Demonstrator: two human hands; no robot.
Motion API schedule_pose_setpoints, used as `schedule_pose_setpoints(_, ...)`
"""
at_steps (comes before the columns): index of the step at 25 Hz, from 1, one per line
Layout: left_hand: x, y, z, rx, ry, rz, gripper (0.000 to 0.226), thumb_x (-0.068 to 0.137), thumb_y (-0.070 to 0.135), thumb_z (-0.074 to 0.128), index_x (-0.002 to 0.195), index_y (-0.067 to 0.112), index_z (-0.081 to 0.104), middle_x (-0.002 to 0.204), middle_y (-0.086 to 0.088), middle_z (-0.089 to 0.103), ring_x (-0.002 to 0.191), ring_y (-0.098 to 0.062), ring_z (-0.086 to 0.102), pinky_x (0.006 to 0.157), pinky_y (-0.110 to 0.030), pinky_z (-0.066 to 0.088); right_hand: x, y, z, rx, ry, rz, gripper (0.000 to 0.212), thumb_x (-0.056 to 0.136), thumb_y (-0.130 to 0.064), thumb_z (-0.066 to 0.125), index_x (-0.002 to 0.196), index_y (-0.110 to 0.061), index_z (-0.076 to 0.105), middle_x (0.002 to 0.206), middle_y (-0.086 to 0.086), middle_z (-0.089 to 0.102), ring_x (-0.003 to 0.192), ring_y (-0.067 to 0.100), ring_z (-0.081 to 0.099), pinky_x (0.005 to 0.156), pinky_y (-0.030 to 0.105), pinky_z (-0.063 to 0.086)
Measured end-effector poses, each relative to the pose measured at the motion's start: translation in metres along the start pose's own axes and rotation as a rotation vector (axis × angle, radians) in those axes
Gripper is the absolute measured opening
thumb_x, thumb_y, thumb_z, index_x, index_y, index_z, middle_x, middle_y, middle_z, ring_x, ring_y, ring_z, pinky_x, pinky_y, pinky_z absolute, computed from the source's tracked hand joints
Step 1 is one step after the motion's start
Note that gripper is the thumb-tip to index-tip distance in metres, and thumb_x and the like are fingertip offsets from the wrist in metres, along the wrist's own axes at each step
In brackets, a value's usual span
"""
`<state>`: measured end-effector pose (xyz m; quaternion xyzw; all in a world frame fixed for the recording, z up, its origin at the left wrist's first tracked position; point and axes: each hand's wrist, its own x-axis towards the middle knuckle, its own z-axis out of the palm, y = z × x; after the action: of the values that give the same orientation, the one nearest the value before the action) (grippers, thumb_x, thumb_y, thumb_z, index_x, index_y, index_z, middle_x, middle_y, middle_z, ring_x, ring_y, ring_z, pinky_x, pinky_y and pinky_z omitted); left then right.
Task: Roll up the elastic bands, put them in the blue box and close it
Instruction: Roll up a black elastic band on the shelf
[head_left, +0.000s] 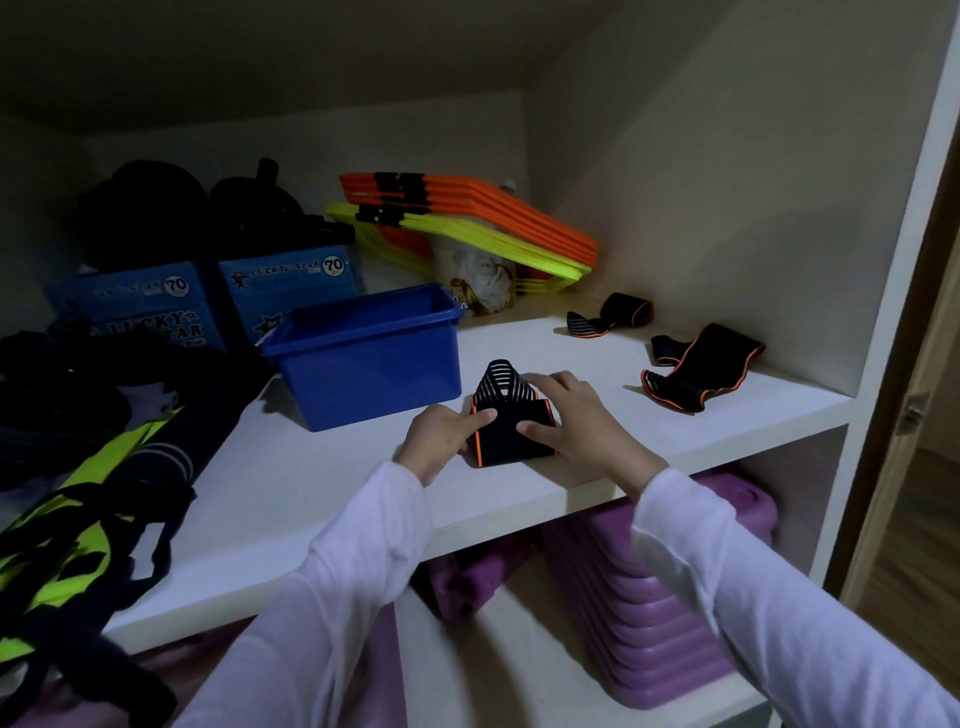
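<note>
Hands, left (441, 441) and right (574, 421), pinch one elastic band (511, 421), partly rolled. Blue box (363, 358) stands open; two bands (701, 371) lie loose.

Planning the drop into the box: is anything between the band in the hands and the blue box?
Nothing visible. The black elastic band with orange edging, held by the left hand and right hand, lies just right of the open blue plastic box, with only bare white shelf between them.

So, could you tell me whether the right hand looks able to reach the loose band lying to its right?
Probably yes: the loose band lies on bare shelf with nothing between, though the right hand and left hand are both busy with the band being rolled.
</note>
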<state>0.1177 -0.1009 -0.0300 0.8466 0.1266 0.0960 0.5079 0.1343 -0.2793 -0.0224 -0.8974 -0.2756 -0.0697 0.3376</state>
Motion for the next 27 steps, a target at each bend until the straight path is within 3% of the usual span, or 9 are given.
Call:
schedule_pose_setpoints(3, 0.0, 0.0, 0.001, 0.035, 0.01, -0.016, 0.052, 0.073, 0.045, 0.068, 0.041, 0.01, 0.046, 0.048, -0.007, 0.05, 0.06, -0.026, 0.048, 0.074, -0.034, 0.039, 0.0, 0.0, 0.004, -0.099, -0.047, -0.122, 0.047, 0.091, -0.032, 0.052, 0.137, -0.026, 0.043, 0.141, 0.002, 0.043, 0.13, 0.023, 0.035, 0.107, 0.036, 0.033)
schedule_pose_setpoints(7, -0.003, 0.0, 0.005, 0.198, 0.101, -0.025, 0.053, 0.078, 0.053, 0.06, 0.048, 0.011, 0.048, 0.064, -0.01, 0.062, 0.072, -0.028, 0.057, 0.083, -0.038, 0.045, -0.002, 0.0, 0.004, -0.224, -0.157, -0.083, 0.071, 0.079, -0.047, 0.063, 0.142, -0.032, 0.034, 0.147, -0.008, 0.035, 0.135, 0.018, 0.03, 0.107, 0.041, 0.031)
schedule_pose_setpoints(10, -0.008, 0.002, 0.007, 0.255, 0.156, 0.022, 0.056, 0.083, 0.053, 0.055, 0.051, 0.008, 0.045, 0.067, -0.01, 0.057, 0.074, -0.028, 0.053, 0.073, -0.035, 0.039, 0.0, 0.001, 0.001, -0.261, -0.124, -0.108, 0.07, 0.08, -0.04, 0.063, 0.142, -0.032, 0.033, 0.145, -0.008, 0.038, 0.133, 0.018, 0.033, 0.104, 0.04, 0.031)
schedule_pose_setpoints(13, -0.018, 0.005, 0.009, 0.239, 0.217, 0.088, 0.051, 0.084, 0.052, 0.054, 0.071, 0.002, 0.054, 0.079, -0.01, 0.057, 0.077, -0.023, 0.05, 0.07, -0.03, 0.036, -0.001, 0.0, 0.002, -0.286, -0.102, -0.121, 0.067, 0.079, -0.038, 0.061, 0.141, -0.032, 0.035, 0.141, -0.007, 0.043, 0.129, 0.019, 0.038, 0.101, 0.039, 0.033)
schedule_pose_setpoints(16, -0.023, 0.007, 0.012, 0.205, 0.179, 0.138, 0.056, 0.08, 0.055, 0.058, 0.083, -0.001, 0.063, 0.083, -0.011, 0.064, 0.08, -0.025, 0.058, 0.071, -0.031, 0.045, 0.0, -0.001, 0.002, -0.284, -0.085, -0.128, 0.062, 0.079, -0.039, 0.061, 0.137, -0.031, 0.04, 0.134, -0.004, 0.051, 0.122, 0.021, 0.045, 0.097, 0.039, 0.038)
schedule_pose_setpoints(19, -0.022, 0.004, 0.012, 0.123, 0.042, 0.108, 0.05, 0.061, 0.064, 0.067, 0.076, 0.016, 0.068, 0.08, -0.004, 0.07, 0.088, -0.026, 0.067, 0.085, -0.039, 0.052, 0.004, -0.001, 0.001, -0.245, -0.093, -0.128, 0.057, 0.081, -0.038, 0.061, 0.135, -0.027, 0.045, 0.13, 0.001, 0.055, 0.118, 0.024, 0.048, 0.096, 0.039, 0.041)
schedule_pose_setpoints(21, -0.021, 0.002, 0.012, -0.055, -0.117, 0.064, 0.036, 0.058, 0.053, 0.075, 0.078, 0.023, 0.069, 0.087, -0.003, 0.073, 0.093, -0.022, 0.068, 0.093, -0.038, 0.053, 0.006, -0.001, 0.0, -0.202, -0.093, -0.127, 0.054, 0.083, -0.036, 0.06, 0.134, -0.022, 0.048, 0.129, 0.005, 0.057, 0.117, 0.025, 0.05, 0.095, 0.035, 0.042)
schedule_pose_setpoints(23, -0.023, 0.005, 0.01, -0.248, -0.236, 0.017, 0.021, 0.075, 0.025, 0.074, 0.092, 0.014, 0.069, 0.098, -0.008, 0.07, 0.095, -0.019, 0.066, 0.095, -0.03, 0.052, 0.006, -0.001, -0.002, -0.169, -0.097, -0.118, 0.051, 0.085, -0.036, 0.059, 0.133, -0.02, 0.049, 0.128, 0.006, 0.058, 0.116, 0.025, 0.051, 0.094, 0.033, 0.041)
schedule_pose_setpoints(27, -0.028, 0.01, 0.006, -0.311, -0.207, -0.009, 0.032, 0.079, -0.004, 0.062, 0.111, -0.005, 0.061, 0.098, -0.014, 0.063, 0.095, -0.022, 0.059, 0.09, -0.024, 0.049, 0.006, -0.002, -0.004, -0.08, -0.112, -0.07, 0.047, 0.086, -0.033, 0.058, 0.131, -0.018, 0.051, 0.127, 0.007, 0.059, 0.114, 0.025, 0.053, 0.094, 0.034, 0.042)
